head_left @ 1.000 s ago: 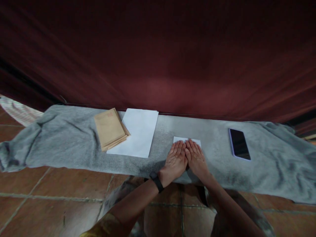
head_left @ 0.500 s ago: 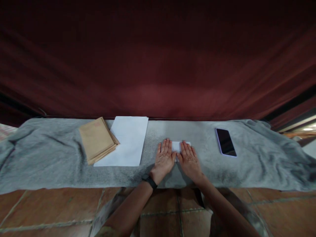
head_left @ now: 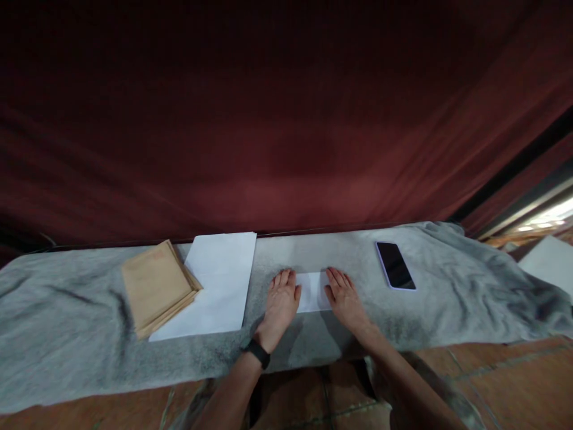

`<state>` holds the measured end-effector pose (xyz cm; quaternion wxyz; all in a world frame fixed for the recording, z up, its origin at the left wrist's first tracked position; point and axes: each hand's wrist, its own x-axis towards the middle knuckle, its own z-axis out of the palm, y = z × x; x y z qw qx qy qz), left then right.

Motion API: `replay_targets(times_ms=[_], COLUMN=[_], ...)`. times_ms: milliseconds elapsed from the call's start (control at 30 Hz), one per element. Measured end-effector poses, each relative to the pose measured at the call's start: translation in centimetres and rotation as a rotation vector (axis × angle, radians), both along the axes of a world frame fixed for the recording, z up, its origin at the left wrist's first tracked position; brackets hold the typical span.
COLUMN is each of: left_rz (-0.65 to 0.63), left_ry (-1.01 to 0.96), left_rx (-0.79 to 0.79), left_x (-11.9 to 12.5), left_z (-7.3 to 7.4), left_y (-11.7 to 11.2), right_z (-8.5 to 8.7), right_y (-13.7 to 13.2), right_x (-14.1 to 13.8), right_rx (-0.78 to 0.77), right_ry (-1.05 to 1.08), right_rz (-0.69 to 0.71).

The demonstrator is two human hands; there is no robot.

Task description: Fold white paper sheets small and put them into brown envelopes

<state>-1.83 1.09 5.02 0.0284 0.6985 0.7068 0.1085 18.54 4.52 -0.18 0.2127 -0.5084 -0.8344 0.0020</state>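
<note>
A small folded white sheet of paper (head_left: 310, 291) lies flat on the grey cloth between my hands. My left hand (head_left: 282, 298) rests palm down at its left end, fingers stretched forward, and covers that edge. Over the right end lies my right hand (head_left: 345, 298), also flat with its fingers extended. Both thumbs point inward, and the middle of the paper shows between them. Neither hand grasps anything. A dark band (head_left: 258, 353) circles my left wrist.
Left of my hands, a stack of brown paper envelopes (head_left: 159, 283) overlaps larger white sheets (head_left: 224, 278). A phone with a purple edge (head_left: 396, 266) lies to the right. The grey cloth (head_left: 313, 245) covers a narrow surface before a dark red curtain (head_left: 268, 200).
My hands have slid apart, the left one leftward and the right one slightly outward, baring more of the folded paper. The whole view has tilted a little.
</note>
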Motion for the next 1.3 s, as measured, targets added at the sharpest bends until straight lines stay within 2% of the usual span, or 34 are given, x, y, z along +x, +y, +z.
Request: replay_targets(times_ms=[133, 267, 333, 400, 467, 567, 700, 767, 933, 1133, 1200, 1300], left_rz=[0.006, -0.017, -0.059, -0.132, -0.222, -0.341, -0.437, -0.466, -0.499, -0.539, -0.544, -0.546], left_ry=[-0.054, -0.248, -0.377, -0.456, -0.452, -0.345, -0.199, -0.131, -0.021, -0.057, -0.087, -0.127], left_rx=[0.007, 0.035, 0.05, 0.132, 0.301, 0.516, 0.621, 0.584, 0.303, 0.075, 0.025, -0.002], left_x=[-0.6, -1.1, -1.2, -1.1, -1.1, -1.3, -2.2, -2.7, -3.3, -3.5, -3.5, -3.4], left_z=[0.4, 0.2, 0.6, 1.5, 2.9, 4.6, 4.9, 4.4, 3.1, 2.7, 2.6, 2.4], left_y=[1.4, 2.3, 2.2, 1.6, 0.7, -0.7, -2.0, -2.4, -3.3, -4.2, -4.3, -4.3], right_z=[0.2, 0.2, 0.5, 1.4, 2.9, 5.3, 7.1, 7.3, 6.6, 6.3, 6.1, 5.6], right_y=[0.8, 1.0, 1.2, 1.5, 1.8, 1.7, 0.6, 0.0, -1.1, -2.3, -2.6, -2.8], right_x=[-0.1, 0.0, 0.0, 0.1, 0.3, 1.1, 2.4, 2.9, 3.1, 3.4, 3.4, 2.9], right_rx=[-0.044, -0.04, -0.035, -0.052, -0.069, 0.037, 0.283, 0.315, 0.228, 0.066, 0.006, -0.027], right_ry=[0.018, 0.095, 0.192, 0.322, 0.45, 0.543, 0.432, 0.336, 0.141, 0.104, 0.122, 0.182], right_rz=[0.011, 0.009, 0.012, 0.018, 0.03, 0.084, 0.15, 0.214, 0.361, 0.458, 0.455, 0.364])
